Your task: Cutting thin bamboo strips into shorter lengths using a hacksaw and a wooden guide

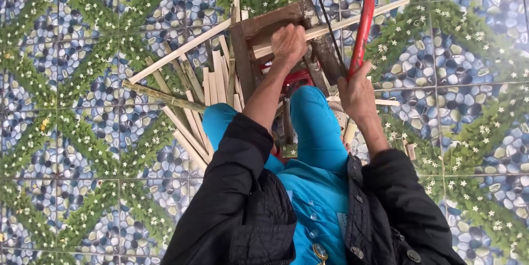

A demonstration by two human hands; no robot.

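Black jacket sleeves (237, 199) and blue trousers (314, 127) nearest; left hand (288, 44) pressed down on pale stick (330, 25) across wooden block (275, 22); right hand (357, 91) clenched round red bow saw (362, 17); sawing under way, apparently; next stroke wants firm pinning; cut sticks (193, 94) piled alongside.

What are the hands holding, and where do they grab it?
The right hand grips the red saw frame at its lower end. The left hand presses a long pale stick onto the wooden stand.
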